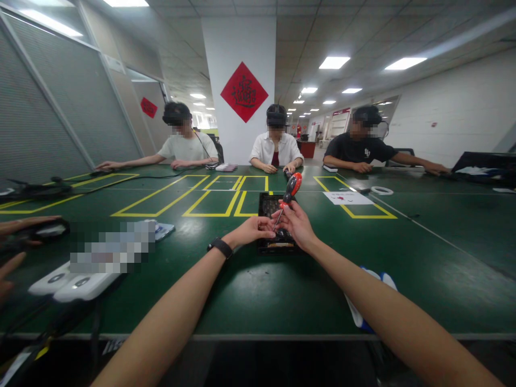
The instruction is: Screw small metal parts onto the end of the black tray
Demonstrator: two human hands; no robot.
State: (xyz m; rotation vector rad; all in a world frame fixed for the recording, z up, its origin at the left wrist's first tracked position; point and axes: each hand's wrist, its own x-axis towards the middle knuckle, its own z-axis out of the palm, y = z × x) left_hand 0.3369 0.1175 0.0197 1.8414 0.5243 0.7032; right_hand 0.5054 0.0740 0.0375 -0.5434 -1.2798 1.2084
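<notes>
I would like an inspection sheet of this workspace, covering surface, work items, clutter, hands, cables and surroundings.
Surface: green table with yellow outlines.
Work items: red-and-black screwdriver, shaft pointing down over black open box.
Clutter: paper sheet, white ring, pale objects at left, blue-and-white item partly behind right forearm.
Hands: right hand holds screwdriver; left hand at its shaft, grip unclear.
Cables: black cable runs across table's left side.
Surroundings: three people across the table; another person's hand at left edge.
</notes>
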